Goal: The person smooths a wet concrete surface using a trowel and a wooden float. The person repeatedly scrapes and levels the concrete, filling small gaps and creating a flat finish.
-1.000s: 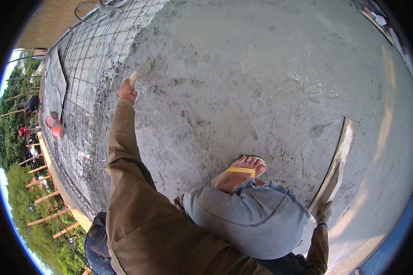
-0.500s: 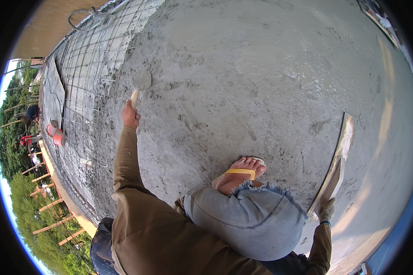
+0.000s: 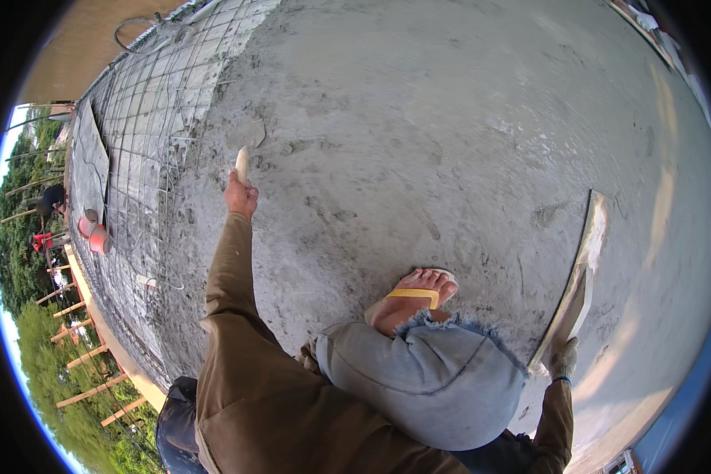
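Observation:
Out ahead on the left, my left hand is closed around the pale handle of a trowel. Its grey blade lies on or close to the wet concrete and blends with it in colour. Low on the right, my gloved right hand grips the near end of a long wooden board with a raised handle strip, a screed board. The board rests on the smoothed concrete, pointing away from me. My sandalled foot stands on the concrete between both hands.
A mesh of steel bars borders the rough concrete on the left. Near it stand an orange bucket and a grey sheet. Another person is at the far left edge, beside timber formwork. Boards lie at the upper right.
My left hand has shifted right and slightly upward with the trowel, whose handle now tilts the other way. The right hand and the screed board have hardly moved.

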Tool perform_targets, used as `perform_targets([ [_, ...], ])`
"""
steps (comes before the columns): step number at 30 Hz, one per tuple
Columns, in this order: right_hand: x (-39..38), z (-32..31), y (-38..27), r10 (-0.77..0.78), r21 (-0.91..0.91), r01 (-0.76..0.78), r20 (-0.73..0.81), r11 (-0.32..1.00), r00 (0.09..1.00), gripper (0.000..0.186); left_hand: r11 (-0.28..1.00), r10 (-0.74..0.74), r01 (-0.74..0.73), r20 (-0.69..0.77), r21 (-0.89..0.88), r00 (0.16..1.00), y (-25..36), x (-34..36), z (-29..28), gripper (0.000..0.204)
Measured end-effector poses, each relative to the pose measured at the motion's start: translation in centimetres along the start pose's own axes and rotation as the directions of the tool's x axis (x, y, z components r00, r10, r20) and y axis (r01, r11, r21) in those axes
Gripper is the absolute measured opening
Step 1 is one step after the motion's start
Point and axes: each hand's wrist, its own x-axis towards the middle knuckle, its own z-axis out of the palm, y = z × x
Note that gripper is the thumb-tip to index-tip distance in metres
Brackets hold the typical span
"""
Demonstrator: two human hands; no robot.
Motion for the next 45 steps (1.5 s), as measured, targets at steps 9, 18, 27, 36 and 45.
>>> perform_targets([
  [9, 0.4, 0.6, 0.7, -0.015, -0.050, 0.016, 0.024, 0.999, 1.000, 0.075, 0.995, 0.077, -0.078, -0.020, -0.055, 0.997, -2.3, 0.8, 0.2, 0.042],
  [18, 0.2, 0.3, 0.5, -0.014, -0.037, 0.016, 0.041, 0.999, 0.999, 0.077, 0.993, 0.120, -0.120, -0.093, 0.005, 0.988, -2.7, -1.6, 1.0, 0.042],
  [27, 0.7, 1.1, 1.2, -0.013, 0.014, 0.014, -0.017, 1.000, 1.000, 0.066, 0.991, 0.131, -0.130, -0.068, 0.009, 0.989, -3.0, -2.8, 0.7, 0.043],
  [36, 0.8, 1.3, 1.2, 0.015, -0.006, -0.015, -0.034, 1.000, 0.999, 0.061, 0.963, 0.218, -0.205, -0.059, 0.176, 0.974, -3.1, -5.5, 3.1, 0.039],
  [45, 0.5, 1.0, 0.4, -0.022, 0.086, 0.021, 0.010, 0.996, 1.000, 0.062, 0.990, 0.129, -0.126, -0.058, 0.059, 0.990, -0.9, -2.5, 3.4, 0.043],
])
